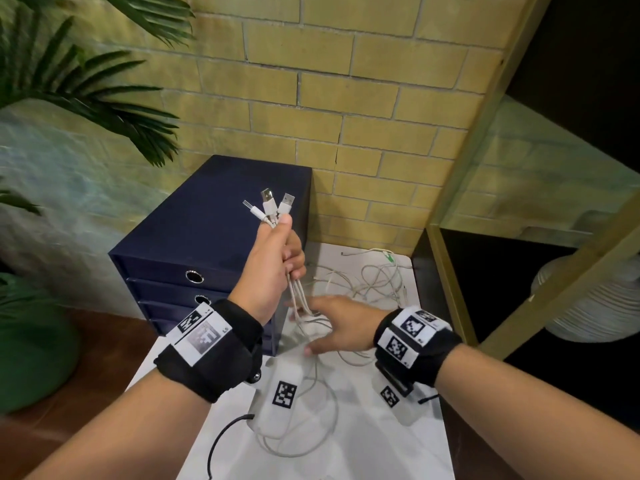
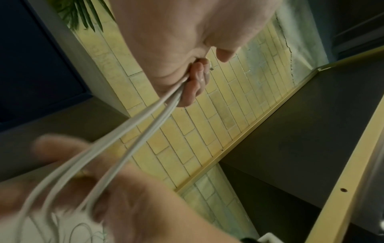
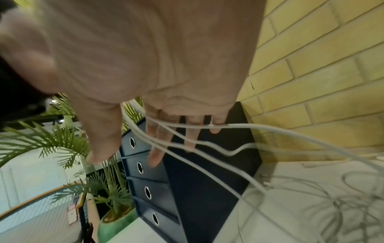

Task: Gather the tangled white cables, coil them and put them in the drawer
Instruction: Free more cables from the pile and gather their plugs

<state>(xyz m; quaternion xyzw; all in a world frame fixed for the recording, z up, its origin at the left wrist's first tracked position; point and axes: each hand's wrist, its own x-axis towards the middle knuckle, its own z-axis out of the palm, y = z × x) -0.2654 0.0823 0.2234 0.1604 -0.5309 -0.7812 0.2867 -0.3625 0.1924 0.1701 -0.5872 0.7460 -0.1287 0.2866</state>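
My left hand (image 1: 289,252) is raised in front of the drawer unit and grips three white USB cables (image 1: 273,206), their plugs sticking up above the thumb. In the left wrist view the cables (image 2: 133,129) run taut down from the curled fingers (image 2: 193,82) to my right hand (image 2: 129,189). My right hand (image 1: 313,327) hovers low over the table with its fingers spread, and the strands (image 3: 239,125) cross its straight fingers (image 3: 158,144). The rest of the cables lie in a loose tangle (image 1: 374,282) on the white table. All drawers of the navy drawer unit (image 1: 207,237) are closed.
The white marble table (image 1: 363,445) ends at the yellow brick wall (image 1: 346,98). A black shelf with a gold frame (image 1: 460,265) and a white ribbed vase (image 1: 588,299) stand at the right. A palm plant (image 1: 86,81) in a green pot (image 1: 31,358) is at the left.
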